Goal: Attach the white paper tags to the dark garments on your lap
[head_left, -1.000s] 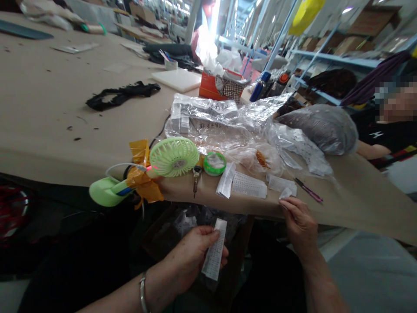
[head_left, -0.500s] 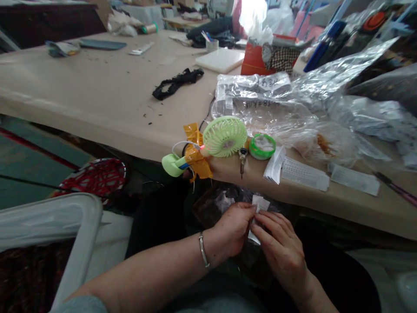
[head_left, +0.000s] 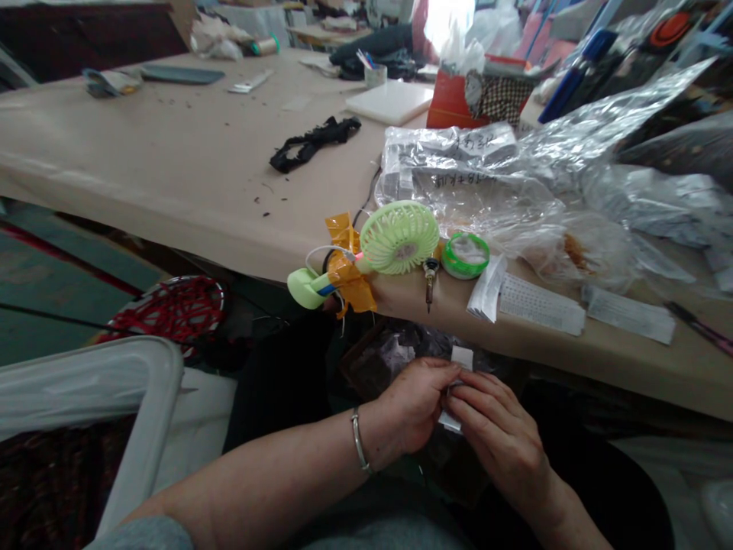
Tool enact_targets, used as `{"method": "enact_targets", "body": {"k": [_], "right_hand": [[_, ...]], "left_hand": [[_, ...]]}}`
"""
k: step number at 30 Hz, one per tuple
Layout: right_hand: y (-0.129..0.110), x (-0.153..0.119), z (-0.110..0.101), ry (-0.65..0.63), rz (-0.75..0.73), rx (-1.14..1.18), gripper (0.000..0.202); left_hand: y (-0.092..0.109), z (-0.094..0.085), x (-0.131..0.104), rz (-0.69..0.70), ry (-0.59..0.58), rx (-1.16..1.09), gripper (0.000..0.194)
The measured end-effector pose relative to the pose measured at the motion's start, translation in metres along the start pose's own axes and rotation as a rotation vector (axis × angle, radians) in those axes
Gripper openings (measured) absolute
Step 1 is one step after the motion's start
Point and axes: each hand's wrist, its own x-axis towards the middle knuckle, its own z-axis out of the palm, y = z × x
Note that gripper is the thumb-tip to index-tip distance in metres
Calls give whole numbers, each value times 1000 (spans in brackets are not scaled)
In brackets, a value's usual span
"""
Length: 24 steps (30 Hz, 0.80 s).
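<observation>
Head view, left hand (head_left: 413, 409) and right hand (head_left: 497, 437) both pinching a white paper label (head_left: 458, 365) (partly hidden), below the bench (head_left: 172, 176) edge, green fan (head_left: 399, 237) above.

Daylight pours in from the far end of the room and burns out to white glare above the red box (head_left: 458, 107), the clear plastic bags (head_left: 515, 191) glint with highlights, the space under the table (head_left: 172, 176) lies dim, and the wide lens bends the edges.
</observation>
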Motion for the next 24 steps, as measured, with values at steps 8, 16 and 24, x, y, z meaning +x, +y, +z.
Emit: {"method": "enact_targets", "body": {"k": [8,16,24], "right_hand": [[6,-7,-8,209,546,278,22],[4,10,7,222,1245,1016,25],[-12,5,15,289,1268,984,24]], "left_hand": [[-6,-4,-1,-80,-20,155,22],[-8,-9,-9,-28,-186,292,42],[-9,-25,-3,-212,-428,175,42]]}}
